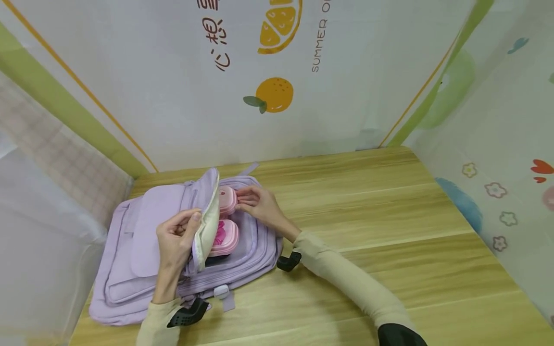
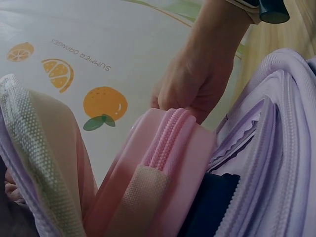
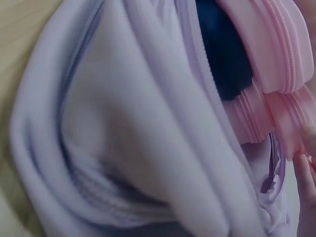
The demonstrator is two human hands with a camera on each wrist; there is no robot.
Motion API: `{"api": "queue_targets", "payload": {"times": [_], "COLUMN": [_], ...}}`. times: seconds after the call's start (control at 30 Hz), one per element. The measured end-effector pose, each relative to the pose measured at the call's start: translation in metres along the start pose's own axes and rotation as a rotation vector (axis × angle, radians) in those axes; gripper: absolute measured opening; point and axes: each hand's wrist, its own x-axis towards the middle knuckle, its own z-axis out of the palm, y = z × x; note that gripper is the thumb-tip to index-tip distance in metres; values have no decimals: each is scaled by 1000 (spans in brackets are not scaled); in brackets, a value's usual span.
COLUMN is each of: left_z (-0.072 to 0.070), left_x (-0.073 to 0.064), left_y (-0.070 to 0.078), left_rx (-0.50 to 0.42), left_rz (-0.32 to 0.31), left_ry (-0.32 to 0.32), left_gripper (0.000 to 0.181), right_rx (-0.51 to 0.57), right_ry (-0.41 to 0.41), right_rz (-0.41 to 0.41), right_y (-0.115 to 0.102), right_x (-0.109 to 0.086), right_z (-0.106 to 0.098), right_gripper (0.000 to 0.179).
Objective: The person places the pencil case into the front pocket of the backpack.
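A lavender backpack [image 1: 151,226] lies on the table with one compartment unzipped. My left hand [image 1: 176,240] pinches the edge of its raised flap [image 1: 209,233], whose inside is cream. Two pink zippered cases show in the opening. The nearer case [image 1: 226,238] has a darker pink design on its face. At the end of the farther case [image 1: 227,200], my right hand [image 1: 261,206] pinches it between thumb and fingers. Beside the cases, a dark blue item [image 2: 210,205] sits in the compartment, partly hidden. The right wrist view catches only the fingers [image 3: 303,180] of that hand.
The wooden table [image 1: 368,206] extends to the right of the backpack. A strap with a pale buckle [image 1: 221,291] lies at its near side. Behind the table hangs a white curtain [image 1: 186,120] printed with oranges.
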Motion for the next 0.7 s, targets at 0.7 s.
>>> {"api": "queue_targets", "payload": {"times": [0.7], "left_z": [48], "left_x": [-5], "left_y": [10], "left_rx": [892], "left_rz": [286], "left_ry": [-274], "left_gripper": [7], "right_rx": [-296], "right_ry": [74], "right_rz": [22], "right_y": [-21], "right_x": [-32], "right_z": [-47], "right_gripper": [26]}}
